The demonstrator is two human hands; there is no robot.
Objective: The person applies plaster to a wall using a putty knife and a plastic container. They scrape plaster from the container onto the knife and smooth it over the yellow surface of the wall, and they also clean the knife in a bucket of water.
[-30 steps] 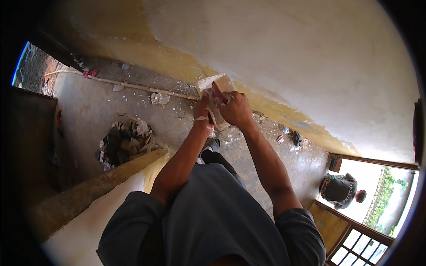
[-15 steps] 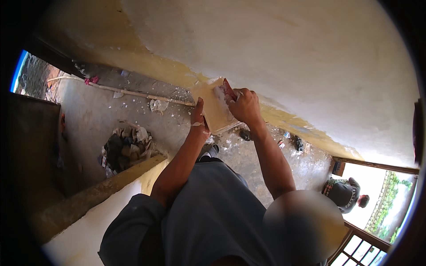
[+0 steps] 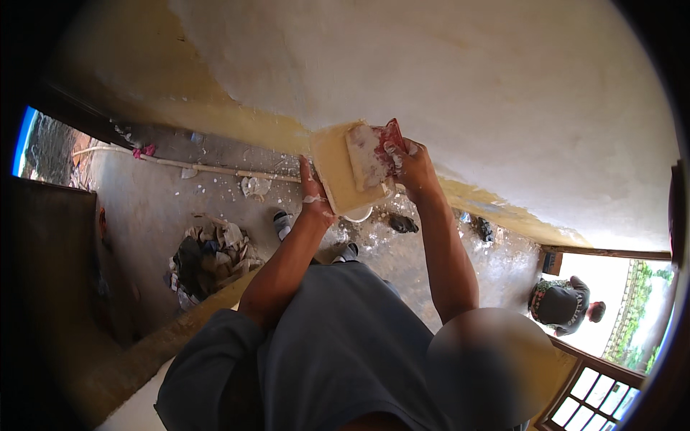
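Observation:
My left hand (image 3: 314, 192) supports a flat tan board (image 3: 333, 167) from its left edge, thumb along the rim and the other fingers mostly hidden beneath. White smears mark that hand. My right hand (image 3: 418, 171) grips a red putty scraper (image 3: 392, 135) at the board's right side. The scraper's broad face is turned up and coated with whitish putty (image 3: 366, 159), lying over the right half of the board. Whether its blade touches the board I cannot tell. Beyond both hands rises a wall (image 3: 460, 79), pale and smooth above with a yellowish strip below.
A white bucket (image 3: 359, 215) shows partly beneath the board. On the left, a long pole (image 3: 215, 169) lies on the spattered floor, near a heap of crumpled sacks (image 3: 223, 248) by a low ledge (image 3: 219, 293). A dark lump (image 3: 403, 224) lies right of the bucket. Another person (image 3: 562, 305) is by the doorway.
The scraper has turned from nearly edge-on to showing its broad, putty-covered face, and my right hand has shifted slightly right and rotated. The view has shifted; a foot and the bucket rim now show.

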